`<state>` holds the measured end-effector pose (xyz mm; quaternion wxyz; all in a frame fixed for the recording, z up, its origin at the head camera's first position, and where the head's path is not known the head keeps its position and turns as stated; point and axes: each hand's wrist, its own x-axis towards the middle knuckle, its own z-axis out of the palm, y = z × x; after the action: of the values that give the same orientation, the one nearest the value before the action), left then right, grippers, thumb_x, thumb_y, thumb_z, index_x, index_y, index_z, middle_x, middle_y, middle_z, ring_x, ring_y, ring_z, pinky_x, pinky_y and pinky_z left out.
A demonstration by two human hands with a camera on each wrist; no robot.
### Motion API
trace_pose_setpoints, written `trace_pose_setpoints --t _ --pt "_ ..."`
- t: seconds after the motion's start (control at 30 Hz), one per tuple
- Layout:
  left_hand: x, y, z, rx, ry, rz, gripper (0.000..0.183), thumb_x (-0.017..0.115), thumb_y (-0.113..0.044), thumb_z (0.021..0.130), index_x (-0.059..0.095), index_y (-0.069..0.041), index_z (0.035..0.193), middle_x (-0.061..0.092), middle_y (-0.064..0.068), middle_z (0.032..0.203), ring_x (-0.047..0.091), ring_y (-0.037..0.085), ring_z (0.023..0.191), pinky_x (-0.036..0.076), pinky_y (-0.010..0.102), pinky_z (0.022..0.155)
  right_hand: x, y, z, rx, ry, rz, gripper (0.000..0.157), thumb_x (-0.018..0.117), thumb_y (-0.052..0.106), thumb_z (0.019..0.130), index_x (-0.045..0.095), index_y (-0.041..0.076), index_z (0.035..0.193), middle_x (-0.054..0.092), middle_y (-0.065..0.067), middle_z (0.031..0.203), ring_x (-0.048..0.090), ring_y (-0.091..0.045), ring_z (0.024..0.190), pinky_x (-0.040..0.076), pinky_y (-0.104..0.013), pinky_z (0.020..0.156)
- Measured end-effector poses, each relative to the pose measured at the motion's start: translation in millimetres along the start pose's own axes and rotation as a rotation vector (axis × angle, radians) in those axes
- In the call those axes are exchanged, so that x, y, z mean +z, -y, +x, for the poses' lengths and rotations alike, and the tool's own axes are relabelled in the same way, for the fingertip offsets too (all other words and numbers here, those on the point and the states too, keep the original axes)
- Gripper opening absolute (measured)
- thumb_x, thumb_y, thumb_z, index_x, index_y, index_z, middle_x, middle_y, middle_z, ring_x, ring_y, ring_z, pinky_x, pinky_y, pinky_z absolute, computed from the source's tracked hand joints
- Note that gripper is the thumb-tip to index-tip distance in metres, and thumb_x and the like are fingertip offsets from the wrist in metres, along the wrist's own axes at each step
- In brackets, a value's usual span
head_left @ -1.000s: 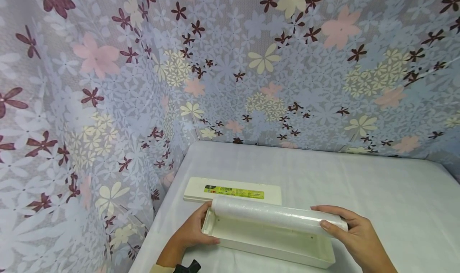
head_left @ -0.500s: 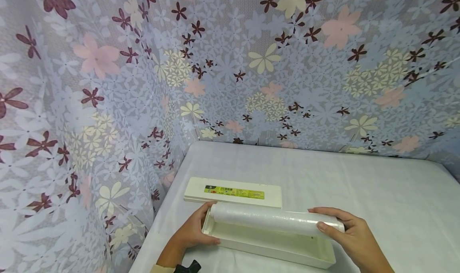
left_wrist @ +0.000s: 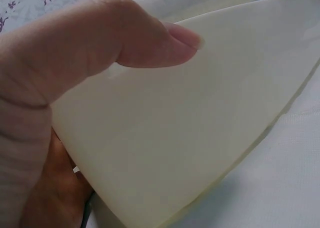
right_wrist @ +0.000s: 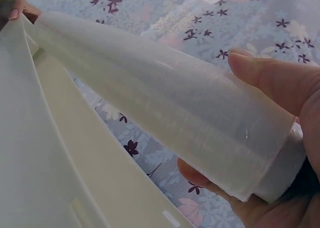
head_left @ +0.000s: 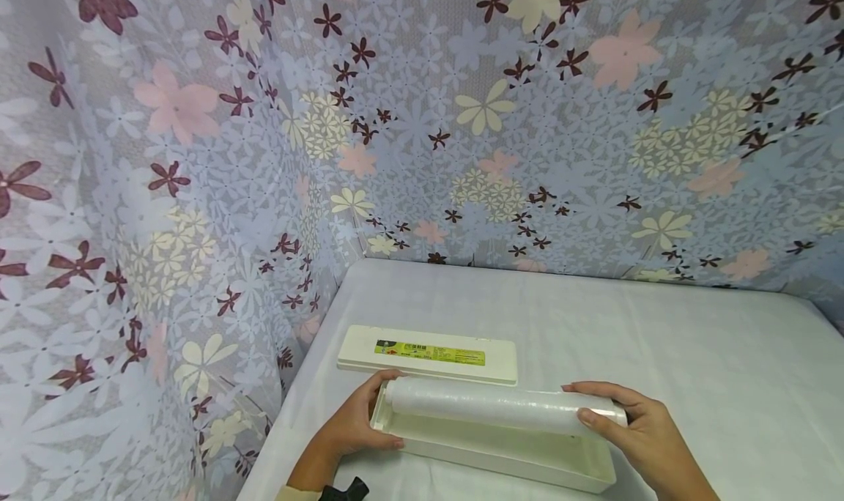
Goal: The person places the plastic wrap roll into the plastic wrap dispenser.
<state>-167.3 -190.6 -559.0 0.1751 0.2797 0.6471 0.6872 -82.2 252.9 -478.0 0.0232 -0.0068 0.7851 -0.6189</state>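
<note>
A roll of clear plastic wrap (head_left: 488,404) lies slanted over a long cream box (head_left: 501,463) in the head view. Its left end sits at the box's left end, while its right end is raised above the far rim. My right hand (head_left: 636,420) grips that right end, thumb in front and fingers behind, as the right wrist view shows with the wrap roll (right_wrist: 165,103). My left hand (head_left: 359,417) holds the left end of the box, with the thumb on the near wall; in the left wrist view the thumb presses the box wall (left_wrist: 190,113).
Behind the box lies its cream lid (head_left: 428,369) with a yellow-green label (head_left: 428,352). White cloth (head_left: 745,384) covers the table. A flowered curtain (head_left: 488,142) hangs at the back and along the left side.
The roll has shifted slightly left and its left end has come down towards the box, with my right hand moving left along with it. My left hand and the box stay in place.
</note>
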Motion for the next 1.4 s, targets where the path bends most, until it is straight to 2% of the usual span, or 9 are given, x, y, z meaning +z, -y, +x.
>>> trace_pose_setpoints --t 0.17,0.3,0.5,0.7,1.2,1.4 --pt "1.0 -0.4 0.8 0.001 -0.001 0.002 0.102 0.094 0.004 0.070 0.034 0.008 0.152 0.059 0.022 0.131 0.063 0.034 0.112 0.059 0.049 0.090 2.8 -2 0 -0.001 -0.002 -0.015 0.039 0.076 0.030 0.099 0.072 0.013 0.134 0.070 -0.007 0.132 0.072 -0.028 0.102 0.062 -0.046 0.078" --pt "1.1 -0.6 0.8 0.000 -0.006 0.008 0.100 0.094 0.003 0.070 0.036 0.007 0.151 0.056 0.022 0.135 0.062 0.036 0.113 0.059 0.049 0.089 3.8 -4 1 0.021 -0.006 0.011 0.041 0.077 0.029 0.098 0.072 0.012 0.136 0.070 -0.006 0.132 0.072 -0.027 0.103 0.062 -0.046 0.078" --pt "0.5 -0.9 0.4 -0.007 -0.013 0.029 0.099 0.095 0.000 0.071 0.038 0.004 0.152 0.054 0.022 0.138 0.061 0.038 0.113 0.059 0.048 0.089 5.6 -8 3 0.009 -0.003 0.022 0.041 0.077 0.027 0.099 0.071 0.011 0.136 0.070 -0.007 0.132 0.071 -0.026 0.105 0.062 -0.044 0.078" --pt "0.2 -0.8 0.5 -0.005 -0.010 0.033 0.099 0.095 0.000 0.071 0.037 0.005 0.151 0.054 0.023 0.137 0.062 0.039 0.112 0.059 0.048 0.089 6.4 -10 3 0.016 -0.006 0.021 0.043 0.078 0.027 0.098 0.071 0.011 0.137 0.070 -0.006 0.132 0.071 -0.025 0.105 0.062 -0.043 0.078" --pt "-1.0 -0.2 -0.6 -0.013 -0.009 0.036 0.098 0.095 -0.001 0.071 0.039 0.004 0.151 0.055 0.023 0.136 0.062 0.040 0.112 0.060 0.048 0.087 9.5 -11 3 -0.012 -0.007 -0.010 0.041 0.078 0.028 0.098 0.072 0.011 0.135 0.071 -0.005 0.132 0.069 -0.018 0.110 0.061 -0.037 0.081" --pt "0.1 -0.2 -0.7 -0.009 -0.007 0.028 0.098 0.094 0.001 0.070 0.039 0.004 0.151 0.055 0.024 0.136 0.061 0.041 0.112 0.060 0.048 0.087 10.8 -12 4 -0.036 -0.011 -0.017 0.040 0.078 0.027 0.098 0.072 0.010 0.134 0.071 -0.006 0.130 0.070 -0.020 0.108 0.062 -0.037 0.079"
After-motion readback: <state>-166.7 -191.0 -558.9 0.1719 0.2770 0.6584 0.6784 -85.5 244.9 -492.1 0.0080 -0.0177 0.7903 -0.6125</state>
